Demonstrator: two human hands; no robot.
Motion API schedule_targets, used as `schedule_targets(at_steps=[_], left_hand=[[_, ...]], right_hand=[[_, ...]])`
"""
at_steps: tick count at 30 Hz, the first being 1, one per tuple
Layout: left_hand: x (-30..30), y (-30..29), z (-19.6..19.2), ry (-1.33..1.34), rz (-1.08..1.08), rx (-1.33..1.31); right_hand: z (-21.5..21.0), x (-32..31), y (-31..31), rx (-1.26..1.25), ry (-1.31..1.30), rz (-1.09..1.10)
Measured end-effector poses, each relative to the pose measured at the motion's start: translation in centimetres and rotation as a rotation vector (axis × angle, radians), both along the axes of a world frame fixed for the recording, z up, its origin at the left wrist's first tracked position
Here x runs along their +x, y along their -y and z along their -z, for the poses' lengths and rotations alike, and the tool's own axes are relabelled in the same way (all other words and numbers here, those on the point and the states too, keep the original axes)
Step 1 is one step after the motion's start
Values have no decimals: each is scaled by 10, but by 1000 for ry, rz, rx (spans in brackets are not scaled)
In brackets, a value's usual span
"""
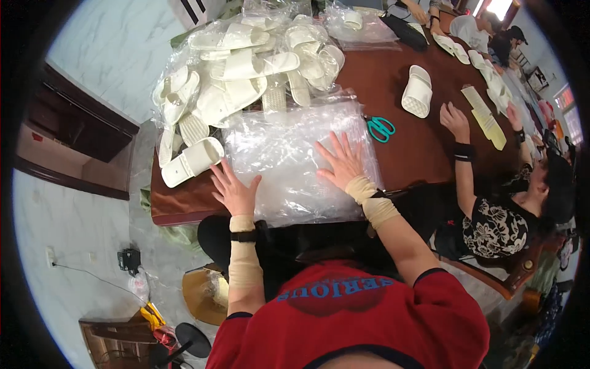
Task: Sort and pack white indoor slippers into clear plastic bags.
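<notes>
A flat stack of clear plastic bags (289, 160) lies at the near edge of the table. My left hand (236, 190) is open with fingers spread, over the stack's left side and close to a white slipper (193, 163). On the right part of the stack, my right hand (342, 163) is also open, fingers apart and holding nothing. Whether the palms press on the plastic I cannot tell. Behind the stack rises a heap of white slippers (243, 64), many wrapped in clear plastic. Scissors with teal handles (381, 128) rest just right of the bags.
The brown table (393, 160) stretches away to the right, carrying a single white slipper (418, 92) and a pale yellow strip (483, 117). A co-worker (498, 227) sits at the right with hands over the table. More people work farther along. A cardboard box (200, 295) stands on the floor at left.
</notes>
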State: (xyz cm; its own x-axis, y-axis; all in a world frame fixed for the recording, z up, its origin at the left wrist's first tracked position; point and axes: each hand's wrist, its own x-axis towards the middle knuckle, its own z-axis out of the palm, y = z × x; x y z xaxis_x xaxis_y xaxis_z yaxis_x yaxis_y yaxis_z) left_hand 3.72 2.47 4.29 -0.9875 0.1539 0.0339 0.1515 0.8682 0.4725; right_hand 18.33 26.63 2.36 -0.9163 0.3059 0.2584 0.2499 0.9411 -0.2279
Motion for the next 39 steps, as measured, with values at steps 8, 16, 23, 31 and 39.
schedule_targets(at_steps=[8,16,23,31,39], left_hand=[[-48,16,57,-399,561,-380],[-71,14,54,-80,626,-179],[-176,78,55,-589,-287,347],[-207,119,11,12,-50,743],[-173,121,-142,-213,-37,966]], right_hand=[[28,-16,6,-67,198,-13],[17,-25,-6,-23,418,22],[16,-32,4,-83,343,-23],[22,-34,-2,-92,353,-6],[17,-30,-4,-89,415,1]])
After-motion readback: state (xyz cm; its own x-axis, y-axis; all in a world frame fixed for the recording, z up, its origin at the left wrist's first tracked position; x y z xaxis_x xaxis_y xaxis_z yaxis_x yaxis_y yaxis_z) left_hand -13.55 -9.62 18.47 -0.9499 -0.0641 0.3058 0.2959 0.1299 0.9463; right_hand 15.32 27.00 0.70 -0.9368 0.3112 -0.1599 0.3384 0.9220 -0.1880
